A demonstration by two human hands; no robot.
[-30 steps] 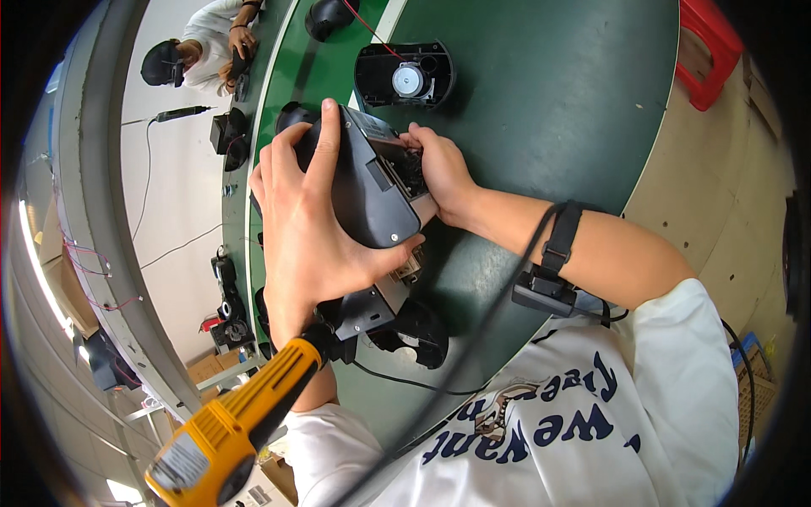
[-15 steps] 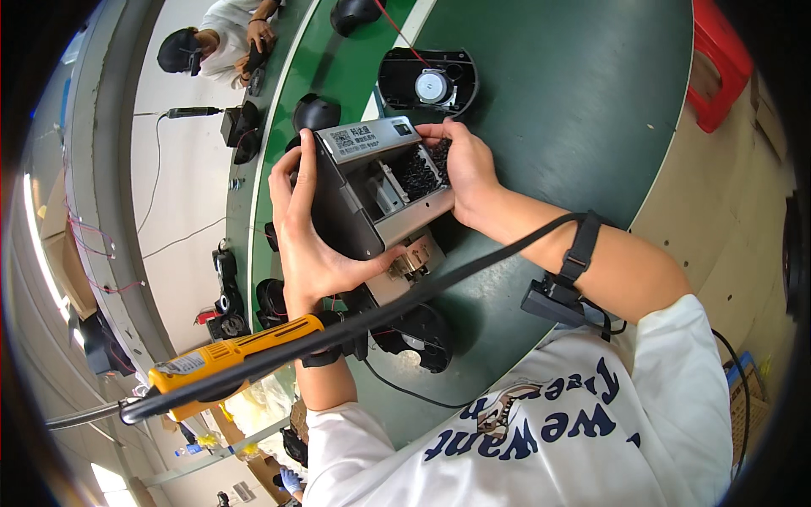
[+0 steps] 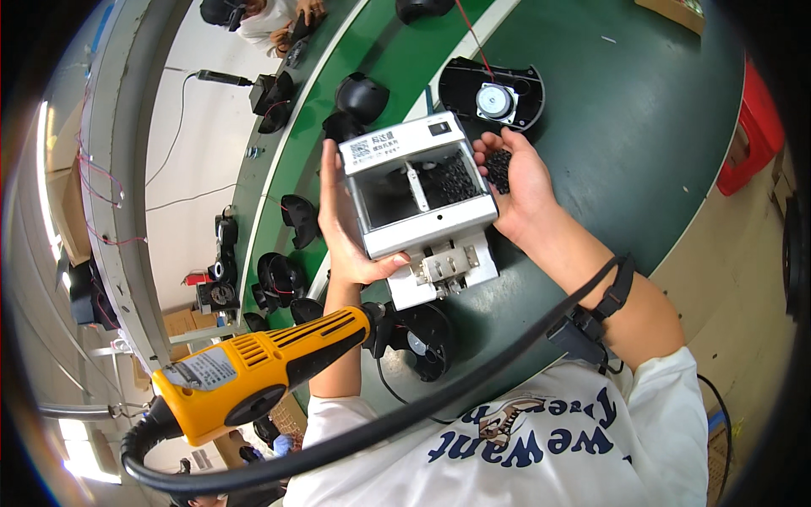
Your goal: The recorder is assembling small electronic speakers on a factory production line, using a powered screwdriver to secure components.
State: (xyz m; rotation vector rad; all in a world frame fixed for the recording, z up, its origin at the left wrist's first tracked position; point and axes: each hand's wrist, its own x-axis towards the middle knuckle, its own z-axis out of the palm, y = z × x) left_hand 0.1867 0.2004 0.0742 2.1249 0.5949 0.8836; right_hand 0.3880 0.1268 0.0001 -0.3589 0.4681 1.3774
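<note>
A silver screw feeder (image 3: 435,228) with a clear-windowed tray sits in front of me, over the green bench. Small black screws (image 3: 456,179) lie heaped in the right part of the tray. My left hand (image 3: 345,245) grips the feeder's left side, the thumb at its lower front edge and the fingers along the side wall. Close to the right side, my right hand (image 3: 530,188) is cupped with curled fingers around a pile of loose black screws (image 3: 498,171). A yellow electric screwdriver (image 3: 262,363) hangs in front of my left forearm.
Beyond the feeder lies a black speaker housing (image 3: 494,100) with a wire. Several black shells (image 3: 361,97) line the left side of the bench. A black cable crosses low in front of me. A red stool (image 3: 750,139) stands at right; a co-worker (image 3: 270,25) sits across.
The feeder has gone from tilted to more level, turning its tray up toward me. My right hand has drawn slightly off its side with the screws. The view has shifted and the screwdriver looks larger.
</note>
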